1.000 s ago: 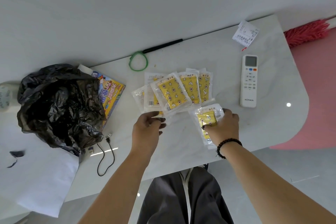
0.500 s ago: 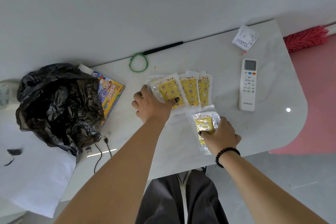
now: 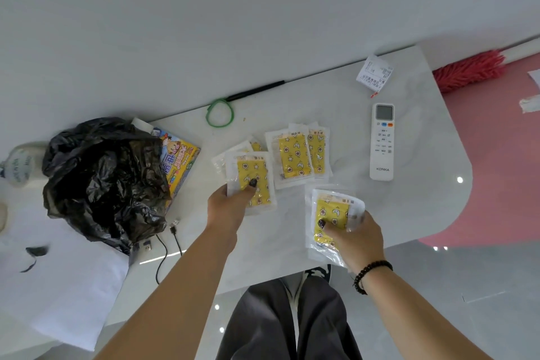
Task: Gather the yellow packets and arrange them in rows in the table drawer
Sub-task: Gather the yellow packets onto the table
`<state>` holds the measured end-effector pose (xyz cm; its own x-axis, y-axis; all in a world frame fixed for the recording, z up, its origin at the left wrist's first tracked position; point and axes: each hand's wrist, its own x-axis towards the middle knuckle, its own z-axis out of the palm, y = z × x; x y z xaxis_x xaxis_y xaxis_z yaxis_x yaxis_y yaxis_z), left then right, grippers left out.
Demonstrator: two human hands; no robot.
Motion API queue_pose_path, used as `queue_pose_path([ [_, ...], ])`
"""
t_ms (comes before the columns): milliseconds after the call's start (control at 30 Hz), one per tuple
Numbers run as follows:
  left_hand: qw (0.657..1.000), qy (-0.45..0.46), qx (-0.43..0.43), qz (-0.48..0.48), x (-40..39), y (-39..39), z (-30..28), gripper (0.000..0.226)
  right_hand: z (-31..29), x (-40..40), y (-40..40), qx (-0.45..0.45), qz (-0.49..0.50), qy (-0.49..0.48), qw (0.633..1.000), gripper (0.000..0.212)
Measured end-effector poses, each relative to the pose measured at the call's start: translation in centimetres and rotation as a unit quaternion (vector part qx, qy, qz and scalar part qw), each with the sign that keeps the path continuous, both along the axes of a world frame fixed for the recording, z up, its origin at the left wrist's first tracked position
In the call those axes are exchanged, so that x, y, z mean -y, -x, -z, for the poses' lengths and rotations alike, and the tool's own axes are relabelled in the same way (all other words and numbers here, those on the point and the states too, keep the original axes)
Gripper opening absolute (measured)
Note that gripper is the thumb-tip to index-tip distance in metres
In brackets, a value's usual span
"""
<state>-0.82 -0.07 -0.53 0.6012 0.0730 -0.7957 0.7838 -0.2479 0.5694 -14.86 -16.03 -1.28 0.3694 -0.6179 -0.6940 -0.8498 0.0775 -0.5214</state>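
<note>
Left hand pinching one yellow packet, right hand gripping a packet stack, loose packets beyond both hands

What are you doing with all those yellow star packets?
A person is gathering yellow packets from a white table. The left hand pinches one packet by its lower edge, and the right hand holds a small stack of packets. A few more packets lie overlapping on the table beside a remote control. No drawer is in view.
</note>
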Motion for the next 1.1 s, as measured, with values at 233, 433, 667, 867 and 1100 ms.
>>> queue_pose_path([
  [233, 0.990, 0.107, -0.011, -0.092, -1.5, 2.2, -7.3, 0.013, -8.1, 0.0, -2.0, 0.115, 0.122, -0.112, 0.980, 0.037],
  [433, 0.990, 0.121, 0.066, -0.028, -2.7, 3.1, -16.2, 0.020, -17.6, -1.1, -3.5, 0.170, 0.160, -0.196, 0.953, 0.041],
  [667, 0.978, 0.161, 0.135, 0.015, -5.1, 4.4, -26.3, 0.024, -27.2, -3.9, -4.9, 0.228, 0.147, -0.278, 0.922, 0.041],
  [867, 0.968, 0.189, 0.166, -0.003, -8.1, 4.2, -33.0, 0.029, -33.3, -5.4, -6.7, 0.257, 0.076, -0.300, 0.916, 0.040],
  [1100, 0.955, 0.210, 0.203, -0.045, -9.8, 4.5, -38.2, 0.023, -38.8, -6.8, -8.5, 0.281, 0.002, -0.316, 0.906, 0.046],
])
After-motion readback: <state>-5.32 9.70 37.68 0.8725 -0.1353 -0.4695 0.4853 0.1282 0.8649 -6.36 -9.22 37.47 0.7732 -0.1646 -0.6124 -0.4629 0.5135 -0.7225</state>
